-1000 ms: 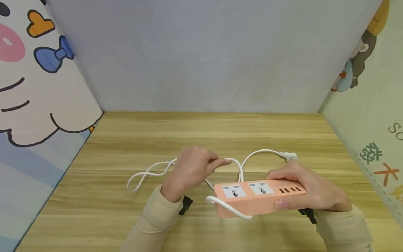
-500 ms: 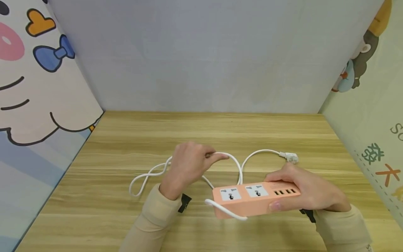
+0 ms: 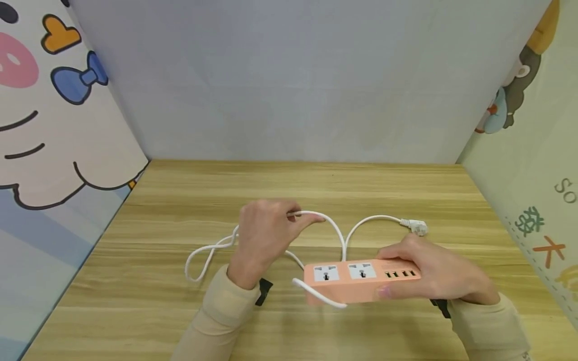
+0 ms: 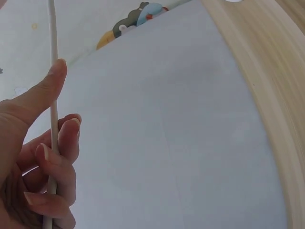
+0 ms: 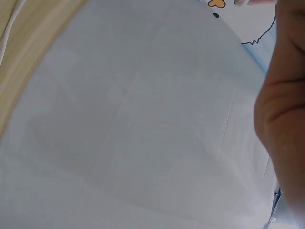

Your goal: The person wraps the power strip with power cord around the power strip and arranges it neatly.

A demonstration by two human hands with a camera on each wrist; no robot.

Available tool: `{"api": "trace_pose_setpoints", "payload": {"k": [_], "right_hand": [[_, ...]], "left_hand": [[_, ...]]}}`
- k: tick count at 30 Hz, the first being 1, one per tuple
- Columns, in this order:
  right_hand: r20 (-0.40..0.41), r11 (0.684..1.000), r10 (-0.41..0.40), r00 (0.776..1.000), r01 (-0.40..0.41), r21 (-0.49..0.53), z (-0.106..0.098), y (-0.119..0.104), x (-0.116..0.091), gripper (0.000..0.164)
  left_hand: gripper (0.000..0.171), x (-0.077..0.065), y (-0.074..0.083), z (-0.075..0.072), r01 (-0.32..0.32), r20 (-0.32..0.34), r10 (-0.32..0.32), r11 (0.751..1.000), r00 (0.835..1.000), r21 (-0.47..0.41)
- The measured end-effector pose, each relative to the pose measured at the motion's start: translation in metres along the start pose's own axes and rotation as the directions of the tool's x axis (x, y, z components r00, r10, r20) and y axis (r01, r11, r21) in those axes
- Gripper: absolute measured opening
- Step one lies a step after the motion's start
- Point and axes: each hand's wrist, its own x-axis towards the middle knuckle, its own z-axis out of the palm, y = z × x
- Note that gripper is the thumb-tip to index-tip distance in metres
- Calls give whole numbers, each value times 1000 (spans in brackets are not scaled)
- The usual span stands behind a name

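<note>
My right hand (image 3: 429, 271) grips the right end of an orange power strip (image 3: 340, 291), thumb on its front side. Two white sockets and a row of USB ports show on the strip's upper face. A stretch of white cord (image 3: 318, 295) crosses the front of its left end. In my left hand (image 3: 266, 235) the white cord (image 4: 54, 114) runs along the curled fingers, with the thumb lying against it. From there the cord arcs right and down behind the strip. The right wrist view shows only part of my right hand (image 5: 286, 95); the strip is out of sight there.
A white plug (image 3: 417, 227) at the cord's end lies on the wooden table (image 3: 217, 190), behind my right hand. A loose cord loop (image 3: 194, 265) lies left of my left hand. Pale walls stand behind and on both sides, with cartoon prints on the side ones.
My left hand has moved slightly up and left, lifting the cord into a wider arc. The power strip in my right hand has shifted a little left and its tilt has changed.
</note>
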Motion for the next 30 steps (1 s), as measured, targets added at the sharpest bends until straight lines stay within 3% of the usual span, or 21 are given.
{"api": "trace_pose_setpoints", "payload": {"k": [4,10,14,19,30], "right_hand": [[19,999,-32,999,31,27,3,2,4,16],[-16,999,-48,999,47,-16,6,5,9,15],[-44,999,-16,999,14,-51,8,5,10,15],[-57,997,36,998,-39,-67,8,7,13,14],[-93,980,145,985,-156,-123,13,6,14,18]], "left_hand": [[47,1,-2,-3,-7,-70,8,1000,997,22],[57,2,-5,-4,-21,-179,27,999,983,35],[56,2,-5,-4,-47,-211,51,999,976,23],[54,1,-2,-8,-69,-226,68,998,972,3],[46,-1,12,-17,-91,-193,76,993,978,-70]]}}
